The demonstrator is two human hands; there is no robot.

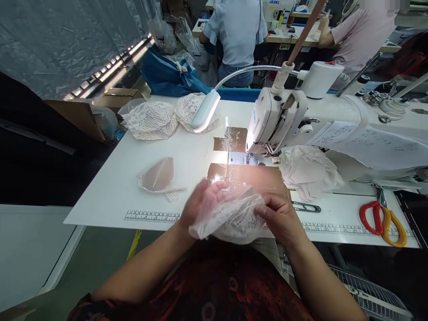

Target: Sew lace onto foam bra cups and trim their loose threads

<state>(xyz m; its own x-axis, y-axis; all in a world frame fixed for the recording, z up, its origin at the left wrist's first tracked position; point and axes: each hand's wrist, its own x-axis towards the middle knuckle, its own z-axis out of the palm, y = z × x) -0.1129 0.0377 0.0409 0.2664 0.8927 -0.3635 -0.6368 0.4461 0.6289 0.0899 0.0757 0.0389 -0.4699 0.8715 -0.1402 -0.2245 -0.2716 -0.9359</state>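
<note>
A sheer white lace piece [237, 218] is held up over the front of the sewing table, in front of my body. My left hand [197, 205] supports its left side, with the fingers partly curled behind the see-through cloth. On the other side, my right hand [282, 218] pinches the lace edge between thumb and fingers. Just beyond the lace lies a shiny brown plate [247, 174], below the sewing machine head [270, 122]. A beige cup piece with lace trim [157, 175] rests on the table to the left.
Piles of white lace pieces [150, 118] sit at the back left under a lamp [205, 111]. More pale cloth [310, 169] lies right of the needle. Red and yellow scissors [394, 226] lie at the right edge. Two people work at tables beyond.
</note>
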